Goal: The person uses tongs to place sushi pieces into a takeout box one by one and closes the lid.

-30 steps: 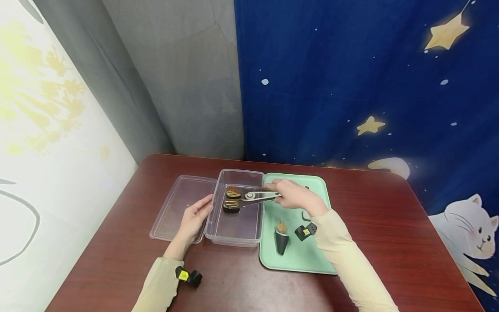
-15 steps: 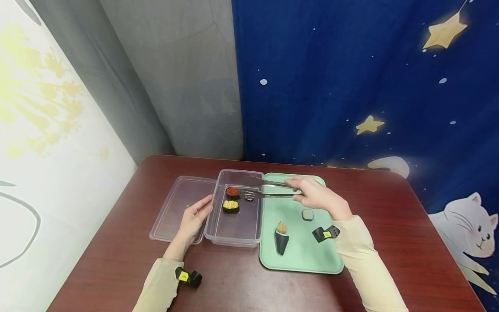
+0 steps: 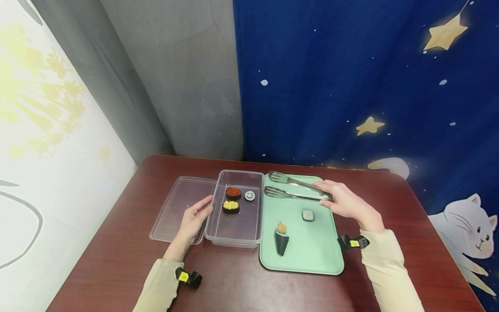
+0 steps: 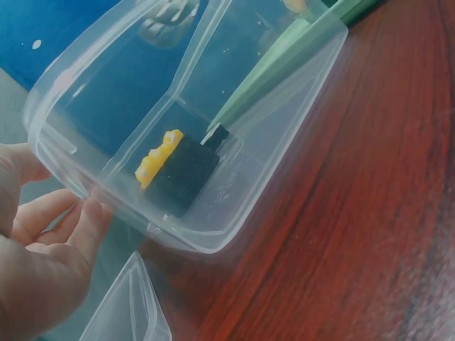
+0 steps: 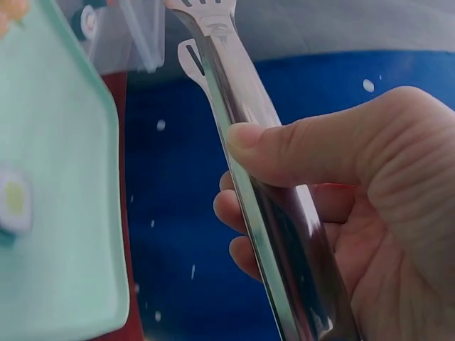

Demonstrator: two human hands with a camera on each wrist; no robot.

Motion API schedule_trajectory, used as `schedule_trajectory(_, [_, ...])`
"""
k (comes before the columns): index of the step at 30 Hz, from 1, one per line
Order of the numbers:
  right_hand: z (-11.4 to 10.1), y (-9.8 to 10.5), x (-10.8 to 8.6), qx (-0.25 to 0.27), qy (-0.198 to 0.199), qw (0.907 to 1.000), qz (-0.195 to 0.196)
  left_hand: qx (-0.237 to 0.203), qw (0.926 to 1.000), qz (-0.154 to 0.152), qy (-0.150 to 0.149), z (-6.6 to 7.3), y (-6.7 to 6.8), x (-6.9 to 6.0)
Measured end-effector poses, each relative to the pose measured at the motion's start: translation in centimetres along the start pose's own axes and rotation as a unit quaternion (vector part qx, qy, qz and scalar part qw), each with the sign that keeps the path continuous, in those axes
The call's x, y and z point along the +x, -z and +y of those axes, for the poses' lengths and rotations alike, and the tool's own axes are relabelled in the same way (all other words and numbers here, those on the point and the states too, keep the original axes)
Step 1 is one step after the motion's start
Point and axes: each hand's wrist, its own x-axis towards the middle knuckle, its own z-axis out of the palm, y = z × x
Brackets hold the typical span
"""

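We see two hands well apart — the right hand (image 3: 345,201), right of centre, wrapped round metal tongs (image 5: 245,89) over the green tray (image 3: 308,249), their tips spread, the left hand (image 3: 193,219), left of centre, touching with extended fingers the clear box (image 3: 234,239) at lower centre, where three sushi pieces (image 3: 231,207) sit.

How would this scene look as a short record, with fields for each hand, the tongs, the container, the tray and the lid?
Left hand: touches the left side of the clear container
Right hand: holds metal tongs above the green tray
Tongs: arms apart, nothing between them
Container: red-topped piece, yellow-topped piece, small round roll
Tray: dark cone roll, small squarish roll
Lid: off, on the table left of the container
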Motion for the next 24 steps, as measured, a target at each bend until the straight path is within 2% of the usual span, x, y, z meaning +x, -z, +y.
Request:
schedule_trajectory(4, [0.9,0.1,-1.8,0.003,-0.01,0.9998,0.015,-0.004,1.0,0.0,-0.002,0.0,0.0,0.0])
schedule_trajectory(13, [3.0,0.2,-5.9,-0.027,0.007,0.9967,0.076,0.012,0.9999,-0.001,-0.007,-0.1,-0.1,0.1])
schedule_trajectory(19, [3.8,0.0,-8.2,-0.034,0.005,0.9962,0.08,0.012,0.9998,0.0,-0.016,-0.1,-0.1,0.0])
schedule_trajectory(24, [4.2,-0.4,-9.6,-0.032,-0.001,0.9963,0.079,0.007,0.9999,-0.002,-0.012,-0.1,0.0,0.1])
